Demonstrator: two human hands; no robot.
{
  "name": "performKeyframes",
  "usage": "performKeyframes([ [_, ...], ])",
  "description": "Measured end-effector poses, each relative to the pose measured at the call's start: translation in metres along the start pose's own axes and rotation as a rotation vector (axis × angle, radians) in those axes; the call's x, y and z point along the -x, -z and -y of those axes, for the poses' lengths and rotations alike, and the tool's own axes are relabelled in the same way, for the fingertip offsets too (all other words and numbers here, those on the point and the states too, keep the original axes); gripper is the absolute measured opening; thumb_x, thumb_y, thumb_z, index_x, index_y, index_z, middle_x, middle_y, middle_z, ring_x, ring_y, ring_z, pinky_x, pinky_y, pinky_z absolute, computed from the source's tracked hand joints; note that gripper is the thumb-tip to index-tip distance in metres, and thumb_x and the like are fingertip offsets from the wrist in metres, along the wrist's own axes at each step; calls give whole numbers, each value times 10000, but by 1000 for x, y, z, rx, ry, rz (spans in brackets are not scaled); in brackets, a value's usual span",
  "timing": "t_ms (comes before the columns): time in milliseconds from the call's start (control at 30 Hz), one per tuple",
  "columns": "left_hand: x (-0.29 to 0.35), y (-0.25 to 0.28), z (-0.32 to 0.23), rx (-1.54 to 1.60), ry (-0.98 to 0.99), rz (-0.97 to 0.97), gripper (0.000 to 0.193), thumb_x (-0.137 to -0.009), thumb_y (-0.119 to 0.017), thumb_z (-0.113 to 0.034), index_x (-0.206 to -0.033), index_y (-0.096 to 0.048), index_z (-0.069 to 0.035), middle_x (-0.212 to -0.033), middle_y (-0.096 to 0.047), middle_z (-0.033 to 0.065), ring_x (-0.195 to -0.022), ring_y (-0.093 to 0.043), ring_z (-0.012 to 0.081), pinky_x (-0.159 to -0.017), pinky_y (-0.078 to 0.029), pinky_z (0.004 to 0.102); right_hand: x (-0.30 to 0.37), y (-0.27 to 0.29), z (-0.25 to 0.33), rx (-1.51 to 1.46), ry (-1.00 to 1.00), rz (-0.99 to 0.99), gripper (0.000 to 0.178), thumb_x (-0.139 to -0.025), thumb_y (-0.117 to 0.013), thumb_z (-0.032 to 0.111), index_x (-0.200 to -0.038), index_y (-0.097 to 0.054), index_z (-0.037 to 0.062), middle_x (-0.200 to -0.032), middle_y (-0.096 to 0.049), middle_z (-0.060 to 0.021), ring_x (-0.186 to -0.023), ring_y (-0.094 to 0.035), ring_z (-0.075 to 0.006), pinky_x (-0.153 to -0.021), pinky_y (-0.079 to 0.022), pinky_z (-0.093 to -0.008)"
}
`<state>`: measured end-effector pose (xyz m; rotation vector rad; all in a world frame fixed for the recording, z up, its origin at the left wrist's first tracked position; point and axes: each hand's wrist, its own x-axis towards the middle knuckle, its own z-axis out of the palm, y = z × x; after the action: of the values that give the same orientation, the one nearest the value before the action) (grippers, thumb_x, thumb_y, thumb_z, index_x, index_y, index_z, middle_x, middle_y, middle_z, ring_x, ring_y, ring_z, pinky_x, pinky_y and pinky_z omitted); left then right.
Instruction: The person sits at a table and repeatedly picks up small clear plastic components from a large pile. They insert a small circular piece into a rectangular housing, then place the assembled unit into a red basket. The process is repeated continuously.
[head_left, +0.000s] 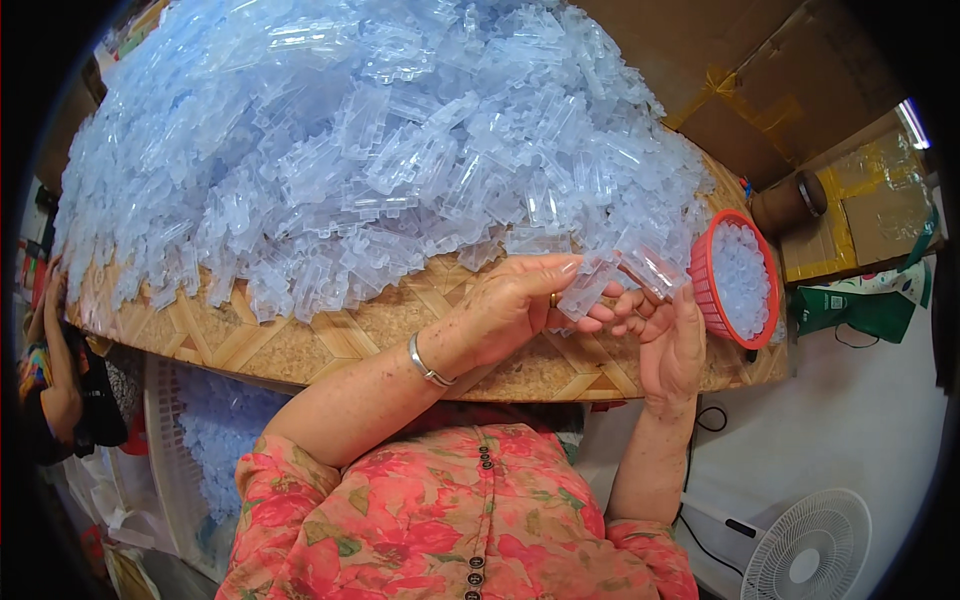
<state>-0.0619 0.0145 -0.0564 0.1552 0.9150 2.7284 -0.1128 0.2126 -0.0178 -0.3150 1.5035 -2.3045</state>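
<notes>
A large heap of clear, bluish plastic pieces point(400, 150) covers most of the patterned table. At its near right edge, my left hand point(512, 305) pinches a clear rectangular plastic piece point(585, 290) between thumb and fingers. Close beside it, my right hand point(668, 345) is closed on another clear plastic piece point(652, 272), which sits between the thumb and curled fingers. The two pieces are side by side, and I cannot tell whether they touch. Part of the fingers shows through the clear plastic.
Right of my hands stands a red plastic basket point(706, 290) filled with small whitish pieces. Cardboard boxes point(790, 90) and a dark brown cylinder point(790, 203) are behind it. A white fan point(805, 565) stands at lower right. Another person's arm point(62, 370) reaches the table's left end.
</notes>
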Motion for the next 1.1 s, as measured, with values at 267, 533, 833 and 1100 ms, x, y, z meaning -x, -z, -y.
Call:
performKeyframes([
  [267,-1,1,-1,35,29,-37,493,-1080,-422,-283,-1386,-483,99,-1256,-641,254,-1002,-703,266,-911,-570,386,3,11,-6,83,81,-143,379,-1072,-482,303,-1187,-573,-47,-913,-691,-161,-726,-672,-179,-623,-568,-296],
  [533,0,2,-1,15,71,-75,488,-1082,-406,-298,-1367,-501,86,-1258,-637,270,-993,-700,278,-897,-573,384,24,29,11,681,-80,-123,283,-1063,-515,207,-1205,-668,17,-803,-660,-6,-617,-527,-37,-589,-460,-192],
  [833,-2,3,-1,57,59,-104,456,-1082,-403,-276,-1322,-533,90,-1199,-662,253,-970,-713,266,-875,-593,372,5,-11,33,1351,166,-69,245,-934,-659,164,-1124,-693,15,-807,-696,-167,-672,-673,-250,-640,-513,-353],
  [1100,-3,3,0,51,88,-94,462,-1077,-424,-279,-1329,-535,91,-1214,-658,251,-974,-707,251,-875,-589,357,-155,-4,35,1838,735,-166,290,-927,-618,214,-1139,-712,40,-1147,-709,-156,-1042,-662,-323,-915,-503,-459],
])
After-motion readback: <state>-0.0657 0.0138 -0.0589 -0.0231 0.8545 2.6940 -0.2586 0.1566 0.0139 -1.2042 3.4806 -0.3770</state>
